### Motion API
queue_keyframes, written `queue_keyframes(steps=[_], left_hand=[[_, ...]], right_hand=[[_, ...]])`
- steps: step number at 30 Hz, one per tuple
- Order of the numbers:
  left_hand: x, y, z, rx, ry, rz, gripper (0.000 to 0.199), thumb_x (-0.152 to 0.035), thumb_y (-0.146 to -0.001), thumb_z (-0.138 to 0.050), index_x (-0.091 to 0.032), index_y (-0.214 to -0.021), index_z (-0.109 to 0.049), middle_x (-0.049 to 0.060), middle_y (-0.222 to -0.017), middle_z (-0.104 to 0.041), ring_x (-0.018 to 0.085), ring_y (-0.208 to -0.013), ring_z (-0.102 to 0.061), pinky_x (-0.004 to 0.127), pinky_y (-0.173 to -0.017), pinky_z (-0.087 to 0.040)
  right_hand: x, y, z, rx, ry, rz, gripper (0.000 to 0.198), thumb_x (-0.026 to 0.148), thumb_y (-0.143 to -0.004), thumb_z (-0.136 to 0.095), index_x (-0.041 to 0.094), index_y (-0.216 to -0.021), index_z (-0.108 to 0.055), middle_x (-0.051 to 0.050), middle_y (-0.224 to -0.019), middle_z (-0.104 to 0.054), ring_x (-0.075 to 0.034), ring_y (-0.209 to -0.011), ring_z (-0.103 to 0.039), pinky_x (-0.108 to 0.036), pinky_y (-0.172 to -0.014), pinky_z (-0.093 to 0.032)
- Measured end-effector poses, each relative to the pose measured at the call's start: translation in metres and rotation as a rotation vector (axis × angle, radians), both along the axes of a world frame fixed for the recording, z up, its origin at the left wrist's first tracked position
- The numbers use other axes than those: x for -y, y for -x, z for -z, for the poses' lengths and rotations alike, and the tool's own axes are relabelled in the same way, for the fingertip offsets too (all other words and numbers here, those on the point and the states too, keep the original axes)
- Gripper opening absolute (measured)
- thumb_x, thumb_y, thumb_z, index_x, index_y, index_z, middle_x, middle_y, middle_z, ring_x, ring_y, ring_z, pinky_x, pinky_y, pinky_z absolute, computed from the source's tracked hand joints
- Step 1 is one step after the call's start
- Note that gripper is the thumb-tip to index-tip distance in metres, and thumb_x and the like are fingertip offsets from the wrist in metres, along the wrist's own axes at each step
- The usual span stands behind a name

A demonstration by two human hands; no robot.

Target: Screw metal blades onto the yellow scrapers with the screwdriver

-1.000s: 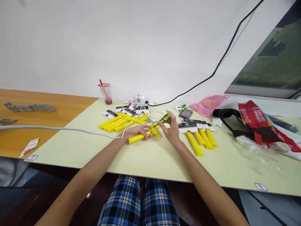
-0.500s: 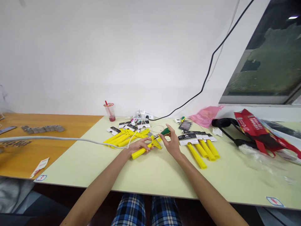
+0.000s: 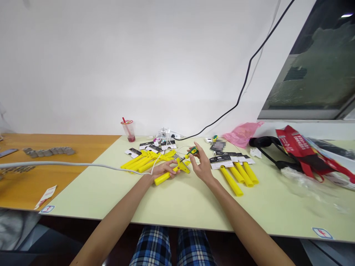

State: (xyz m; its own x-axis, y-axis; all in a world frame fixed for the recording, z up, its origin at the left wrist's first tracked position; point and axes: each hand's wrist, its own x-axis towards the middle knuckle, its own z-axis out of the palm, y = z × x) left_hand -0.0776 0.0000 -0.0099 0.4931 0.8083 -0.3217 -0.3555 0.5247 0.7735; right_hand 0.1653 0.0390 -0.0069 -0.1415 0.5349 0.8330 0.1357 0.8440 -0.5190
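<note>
Near the middle of the table, my left hand is closed around the handle of a yellow scraper, whose wide head points up and right. My right hand grips a screwdriver with a green and yellow handle. Its shaft slants down to the left and its tip meets the scraper's head; the exact contact is too small to make out. Behind my left hand lie several more yellow scrapers with black and white cards. To the right of my right hand are several yellow handles with similar cards.
A cup with a red straw stands by the wall near a white power strip. A white cable crosses from the left over my left wrist. On the right lie a pink bag, black headphones and a red package.
The screwdriver's handle has turned and tilted in my right hand, showing more yellow, and my right fingers have shifted around it. My left hand keeps hold of the scraper; the view moved slightly.
</note>
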Motion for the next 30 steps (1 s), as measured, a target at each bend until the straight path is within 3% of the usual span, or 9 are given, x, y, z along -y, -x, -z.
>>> queue_keyframes(steps=[2,4,9,11,15,17,20,25,30], left_hand=[[-0.002,0.001,0.004,0.002,-0.016,0.001,0.075,0.005,-0.057,-0.092,-0.025,-0.117,-0.058,0.007,-0.110,-0.071,0.017,-0.089,-0.072,0.020,-0.064,-0.039],[-0.004,0.002,0.008,0.011,-0.037,0.003,0.074,0.004,-0.058,-0.092,-0.024,-0.117,-0.059,0.007,-0.108,-0.070,0.016,-0.085,-0.070,0.020,-0.064,-0.039],[-0.008,0.003,0.012,0.024,-0.067,0.039,0.075,0.005,-0.059,-0.092,-0.025,-0.119,-0.059,0.006,-0.107,-0.070,0.015,-0.080,-0.068,0.021,-0.064,-0.037],[-0.009,0.003,0.013,0.020,-0.076,0.053,0.075,0.005,-0.059,-0.092,-0.024,-0.120,-0.060,0.006,-0.107,-0.071,0.014,-0.077,-0.066,0.022,-0.063,-0.037],[-0.010,0.003,0.015,0.005,-0.107,0.078,0.079,0.001,-0.062,-0.093,-0.024,-0.130,-0.063,0.006,-0.111,-0.071,0.010,-0.070,-0.062,0.022,-0.063,-0.038],[-0.010,0.003,0.014,0.014,-0.111,0.088,0.082,0.001,-0.063,-0.093,-0.025,-0.134,-0.062,0.006,-0.113,-0.071,0.008,-0.067,-0.059,0.021,-0.063,-0.038],[-0.008,0.003,0.010,0.048,-0.096,0.089,0.079,0.003,-0.064,-0.092,-0.023,-0.132,-0.062,0.007,-0.114,-0.072,0.007,-0.066,-0.058,0.021,-0.062,-0.039],[-0.006,0.000,0.006,0.050,-0.057,0.054,0.073,0.008,-0.060,-0.091,-0.021,-0.119,-0.061,0.009,-0.116,-0.072,0.014,-0.083,-0.071,0.019,-0.061,-0.041],[-0.010,0.000,0.009,0.059,-0.023,0.016,0.073,0.010,-0.059,-0.090,-0.021,-0.117,-0.060,0.010,-0.116,-0.074,0.013,-0.078,-0.071,0.019,-0.061,-0.045]], right_hand=[[0.001,0.000,0.000,0.000,0.022,-0.073,0.057,0.038,-0.117,-0.055,0.031,-0.172,-0.043,-0.015,-0.144,-0.071,-0.027,-0.120,-0.080,-0.046,-0.102,-0.068],[0.000,0.001,0.001,-0.016,0.042,-0.091,0.057,0.038,-0.116,-0.059,0.031,-0.170,-0.045,-0.013,-0.138,-0.074,-0.025,-0.112,-0.082,-0.044,-0.099,-0.069],[-0.003,0.000,0.003,-0.037,0.029,0.091,0.052,0.044,-0.107,-0.075,0.029,-0.155,-0.062,-0.006,-0.107,-0.073,-0.020,-0.082,-0.075,-0.038,-0.078,-0.070],[-0.002,0.001,0.002,-0.020,0.019,0.095,0.055,0.045,-0.109,-0.071,0.030,-0.160,-0.058,-0.008,-0.113,-0.072,-0.022,-0.090,-0.076,-0.040,-0.081,-0.070],[0.004,0.002,0.000,-0.006,0.026,-0.049,0.066,0.040,-0.114,-0.061,0.032,-0.175,-0.037,-0.016,-0.141,-0.070,-0.029,-0.124,-0.077,-0.049,-0.104,-0.067],[0.004,0.003,0.001,-0.020,0.052,-0.093,0.069,0.037,-0.114,-0.061,0.033,-0.177,-0.033,-0.015,-0.143,-0.071,-0.028,-0.121,-0.080,-0.050,-0.105,-0.067],[0.001,0.004,0.005,-0.048,0.065,-0.069,0.070,0.038,-0.111,-0.068,0.033,-0.174,-0.039,-0.010,-0.125,-0.077,-0.025,-0.108,-0.083,-0.045,-0.097,-0.070],[-0.002,0.003,0.007,-0.032,0.012,0.059,0.065,0.043,-0.107,-0.075,0.031,-0.167,-0.052,-0.009,-0.118,-0.076,-0.023,-0.098,-0.078,-0.041,-0.088,-0.070],[0.002,0.004,0.005,-0.032,0.043,-0.024,0.070,0.041,-0.111,-0.068,0.030,-0.174,-0.038,-0.009,-0.119,-0.077,-0.025,-0.104,-0.080,-0.045,-0.095,-0.069]])
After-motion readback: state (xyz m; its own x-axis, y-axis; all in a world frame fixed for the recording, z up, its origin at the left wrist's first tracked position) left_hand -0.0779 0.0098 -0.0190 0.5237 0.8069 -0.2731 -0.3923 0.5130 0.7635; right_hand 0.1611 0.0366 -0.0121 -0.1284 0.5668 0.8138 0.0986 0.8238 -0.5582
